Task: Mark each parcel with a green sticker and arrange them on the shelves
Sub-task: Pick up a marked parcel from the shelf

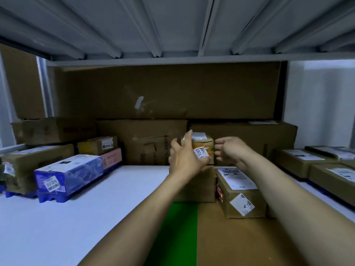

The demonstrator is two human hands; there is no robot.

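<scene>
We are looking into a grey metal shelf (115,189) whose smooth white board is lying bare between a glossy blue box (69,171) and stacked matte cardboard. A wide flat carton (240,242) with a green strip is lying nearest us. Behind it a brown box (199,187) is carrying the small blocky parcel (203,143), labelled face toward us; its long axis we cannot tell. Our left hand (184,160) is pressing straight, spread fingers on its left front edge; our right hand (228,150), loosely curled, is hovering just beside its right side, holding nothing. A round green sticker (212,149) is showing on that face.
</scene>
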